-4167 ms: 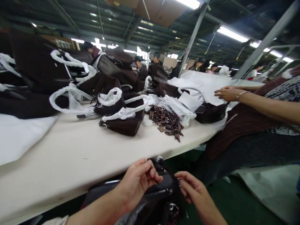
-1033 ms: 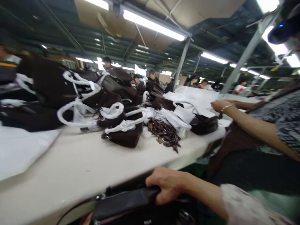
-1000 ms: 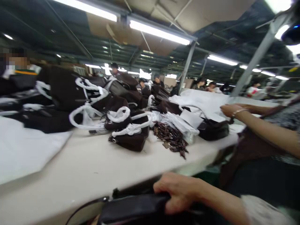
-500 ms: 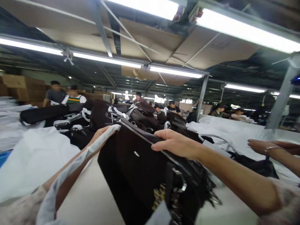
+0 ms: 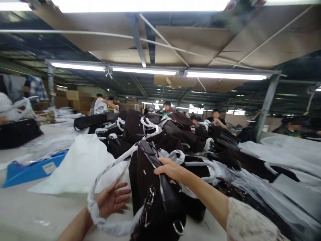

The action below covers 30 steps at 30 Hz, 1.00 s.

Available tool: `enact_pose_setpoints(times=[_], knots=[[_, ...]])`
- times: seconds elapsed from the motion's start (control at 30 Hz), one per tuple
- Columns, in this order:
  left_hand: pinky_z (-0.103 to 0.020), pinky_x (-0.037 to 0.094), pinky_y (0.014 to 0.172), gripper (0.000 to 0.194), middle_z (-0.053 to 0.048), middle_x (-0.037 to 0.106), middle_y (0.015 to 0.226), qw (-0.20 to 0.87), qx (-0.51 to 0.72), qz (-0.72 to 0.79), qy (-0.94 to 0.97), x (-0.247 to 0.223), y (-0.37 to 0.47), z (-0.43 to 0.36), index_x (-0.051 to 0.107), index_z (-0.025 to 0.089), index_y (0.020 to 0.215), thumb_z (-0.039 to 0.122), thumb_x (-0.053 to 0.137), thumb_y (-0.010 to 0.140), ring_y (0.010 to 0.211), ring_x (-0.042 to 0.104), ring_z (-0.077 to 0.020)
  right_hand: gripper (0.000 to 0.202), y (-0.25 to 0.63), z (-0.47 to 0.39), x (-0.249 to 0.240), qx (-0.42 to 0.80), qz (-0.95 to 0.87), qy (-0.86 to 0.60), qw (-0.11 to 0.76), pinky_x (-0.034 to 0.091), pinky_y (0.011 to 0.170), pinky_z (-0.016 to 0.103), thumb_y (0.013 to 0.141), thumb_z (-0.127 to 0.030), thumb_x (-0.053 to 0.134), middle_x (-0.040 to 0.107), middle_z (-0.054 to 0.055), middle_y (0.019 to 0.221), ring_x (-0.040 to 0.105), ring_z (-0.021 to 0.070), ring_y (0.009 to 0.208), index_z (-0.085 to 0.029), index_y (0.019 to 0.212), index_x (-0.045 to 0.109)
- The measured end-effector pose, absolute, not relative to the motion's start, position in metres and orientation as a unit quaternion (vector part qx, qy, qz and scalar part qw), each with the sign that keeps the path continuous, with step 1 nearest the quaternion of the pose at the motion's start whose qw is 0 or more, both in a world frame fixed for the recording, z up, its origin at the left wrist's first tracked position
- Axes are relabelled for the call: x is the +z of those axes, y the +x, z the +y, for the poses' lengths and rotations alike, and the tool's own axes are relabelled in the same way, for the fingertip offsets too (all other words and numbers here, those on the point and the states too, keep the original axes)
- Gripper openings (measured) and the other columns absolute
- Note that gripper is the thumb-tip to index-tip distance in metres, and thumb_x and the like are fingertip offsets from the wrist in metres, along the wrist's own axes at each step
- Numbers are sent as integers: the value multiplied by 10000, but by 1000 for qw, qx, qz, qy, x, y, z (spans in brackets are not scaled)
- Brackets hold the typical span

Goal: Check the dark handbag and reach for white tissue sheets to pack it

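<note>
Our right hand (image 5: 170, 169) reaches forward, fingers closed on one dark handbag (image 5: 152, 197); our left hand (image 5: 111, 198) lies open inside its one white-wrapped strap (image 5: 105, 197).

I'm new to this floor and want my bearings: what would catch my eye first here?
First, the dark brown leather handbag standing at the near table edge, the right hand gripping its top and the open left hand inside its white-wrapped strap loop. Behind it sits a heap of similar brown bags; a blue plastic tray lies far left.
</note>
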<state>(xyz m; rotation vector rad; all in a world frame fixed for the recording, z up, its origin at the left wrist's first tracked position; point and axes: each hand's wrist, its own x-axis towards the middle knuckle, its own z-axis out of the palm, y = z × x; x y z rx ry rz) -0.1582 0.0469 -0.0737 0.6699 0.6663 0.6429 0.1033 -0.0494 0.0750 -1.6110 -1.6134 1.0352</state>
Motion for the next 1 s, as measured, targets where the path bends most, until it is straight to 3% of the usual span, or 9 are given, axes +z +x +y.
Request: enact_pose_setpoints(times=[0.13,0.3,0.43,0.53,0.63,0.7,0.77,0.87,1.0], knots=[[-335,557,734,491,-131,737,1007,807,346,304,369,-66,-170,51,473,152,1329,411,607,933,879,730,-256,141,106,-40,73,318,-704,-577,265,392,604,252,665,-209,610,530,-32,729,525,160,690,-212,780,529],[-299,507,703,661,-65,727,942,730,345,342,481,-63,-184,60,631,179,1099,553,882,615,861,687,-240,88,135,-26,98,183,-795,-549,184,371,710,293,685,-172,591,542,-15,742,518,194,772,-208,707,515],[-302,483,711,758,-70,725,965,667,396,364,516,-67,-191,56,681,175,1065,577,917,468,872,662,-239,74,148,-23,129,106,-826,-537,133,399,743,316,712,-155,572,572,8,767,553,219,801,-210,709,523],[-299,448,690,482,-29,697,822,609,401,337,595,-60,-199,42,712,177,906,487,852,563,773,611,-206,52,156,-33,133,63,-838,-532,103,450,878,364,794,-192,550,648,55,899,604,263,941,-205,793,601],[-298,431,723,170,-9,647,728,578,344,308,673,-48,-212,23,689,162,763,326,691,720,729,565,-173,205,172,-50,116,60,-835,-539,88,474,1013,396,878,-291,557,680,82,1206,597,309,1168,-241,1027,690],[-312,447,794,138,-13,668,832,554,344,328,684,-45,-219,11,677,174,819,241,660,700,826,587,-194,288,180,-62,101,79,-832,-544,75,479,1063,387,897,-343,584,652,55,1331,573,313,1258,-299,1162,687],[-351,445,929,410,-21,671,1089,540,342,349,685,-48,-219,-1,668,222,1018,178,718,613,1070,576,-254,308,178,-72,96,74,-840,-534,60,508,1048,374,906,-360,588,675,52,1308,603,308,1236,-319,1196,686],[-434,382,1091,839,-18,566,1379,581,326,325,672,-59,-210,-21,570,325,1320,175,846,543,1337,427,-346,202,155,-76,118,23,-869,-491,58,571,880,344,922,-299,531,731,72,1099,688,285,1031,-274,1010,711],[-532,415,1090,692,-76,568,1389,592,404,312,623,-70,-203,-36,551,280,1374,452,811,756,1292,490,-380,235,117,-66,178,-30,-906,-421,45,482,688,311,948,-210,430,658,46,854,637,208,788,-226,797,609]])
